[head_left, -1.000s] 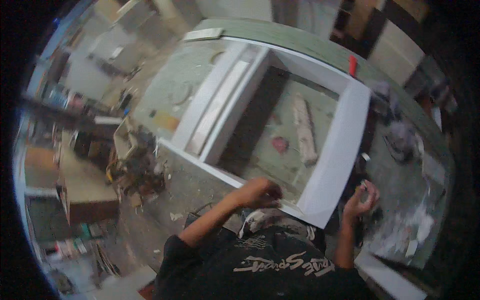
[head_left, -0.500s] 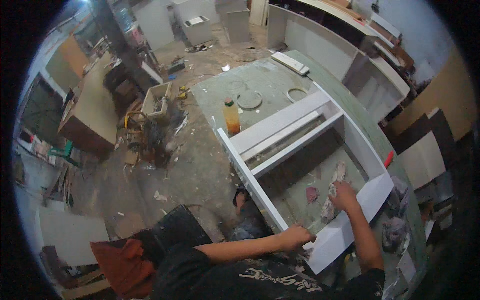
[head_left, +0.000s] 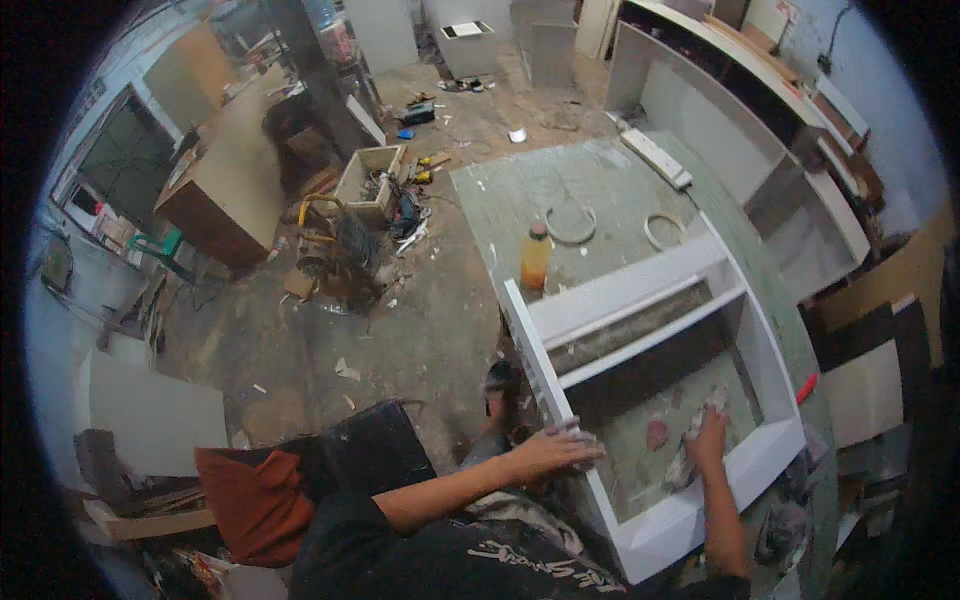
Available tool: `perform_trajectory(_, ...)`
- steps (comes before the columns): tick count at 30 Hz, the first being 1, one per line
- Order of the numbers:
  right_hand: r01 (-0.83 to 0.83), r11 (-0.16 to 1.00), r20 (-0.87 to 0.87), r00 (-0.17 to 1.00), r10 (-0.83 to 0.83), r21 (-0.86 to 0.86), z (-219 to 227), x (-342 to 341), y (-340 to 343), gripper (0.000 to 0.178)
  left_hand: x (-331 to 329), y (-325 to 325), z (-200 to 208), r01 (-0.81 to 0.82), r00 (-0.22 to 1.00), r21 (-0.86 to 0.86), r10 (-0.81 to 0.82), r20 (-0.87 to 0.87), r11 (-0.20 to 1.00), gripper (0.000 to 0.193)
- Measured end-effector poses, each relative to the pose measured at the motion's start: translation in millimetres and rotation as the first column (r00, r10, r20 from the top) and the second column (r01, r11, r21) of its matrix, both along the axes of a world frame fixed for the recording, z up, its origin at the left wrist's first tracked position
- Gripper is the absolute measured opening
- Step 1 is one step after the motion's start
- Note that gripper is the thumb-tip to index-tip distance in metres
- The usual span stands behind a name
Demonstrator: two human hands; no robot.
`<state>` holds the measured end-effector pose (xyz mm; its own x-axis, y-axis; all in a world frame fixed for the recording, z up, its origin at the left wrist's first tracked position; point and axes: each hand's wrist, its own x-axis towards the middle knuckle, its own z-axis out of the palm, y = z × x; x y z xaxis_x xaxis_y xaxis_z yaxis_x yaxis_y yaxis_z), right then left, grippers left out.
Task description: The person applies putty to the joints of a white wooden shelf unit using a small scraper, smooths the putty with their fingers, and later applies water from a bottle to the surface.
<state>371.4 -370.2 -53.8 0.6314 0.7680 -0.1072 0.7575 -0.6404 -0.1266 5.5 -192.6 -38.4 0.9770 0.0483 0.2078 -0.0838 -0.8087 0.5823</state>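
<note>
- The white frame (head_left: 715,500) is lying on the green-grey tabletop (head_left: 500,190), occupying the right-centre to lower right of the picture.
- The left hand (head_left: 555,450) is lying over the frame's left rail, below picture centre; its fingers are extending loosely and are not wrapping the rail.
- The right hand (head_left: 709,442) is reaching into the larger opening, lower right, and covering the middle of a pale, mottled strip (head_left: 679,472); whether the fingers are closing around it cannot be told.
- The strip is protruding above and below that hand; a crumpled reddish piece (head_left: 656,434) is lying just left of it.
- A bottle (head_left: 534,265), upper centre, is standing beyond the frame and containing yellow-orange liquid.
- A pale crate (head_left: 352,190), upper left of centre, is sitting on the floor and holding jumbled items, too small to identify.
- The right fingertips are blurring against the strip.
- The dark shirt (head_left: 440,555) is running off the lower edge; black fisheye borders are hiding the corners.
</note>
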Motion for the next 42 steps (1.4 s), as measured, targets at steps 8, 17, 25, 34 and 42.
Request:
perform_trajectory(8, 0.249, 0.962, -0.187, 0.956, -0.226, 0.109, 2.1, -14.0, 14.8, 0.107, 11.3, 34.5, -37.6, 0.255, 0.955, 0.045, -0.259, 0.147, 0.966, 0.064)
perform_trajectory(17, 0.216, 0.966, -0.203, 0.961, -0.185, 0.14, -22.9, 12.4, 2.6, 0.097, -10.4, 136.7, -20.2, 0.225, 0.919, 0.087, -0.241, 0.312, 0.97, 0.055)
perform_trajectory(25, 0.078, 0.967, 0.052, 0.994, -0.093, 0.243, 4.0, -28.2, 69.5, 0.091, -106.5, 296.2, -22.5, -0.307, 0.865, -0.108, 0.325, 0.382, 0.946, 0.04)
perform_trajectory(34, -0.005, 0.846, 0.529, 0.782, -0.329, 0.534, 86.9, -16.5, 137.1, 0.093, -295.0, 342.5, -113.5, -0.952, 0.261, -0.109, 0.945, 0.198, 0.286, 0.029)
perform_trajectory(42, -0.254, 0.704, 0.736, 0.393, -0.552, 0.664, 249.7, 41.3, 226.1, 0.096, -375.2, 256.8, -174.4, -0.977, -0.086, -0.16, 0.947, -0.308, -0.14, 0.026)
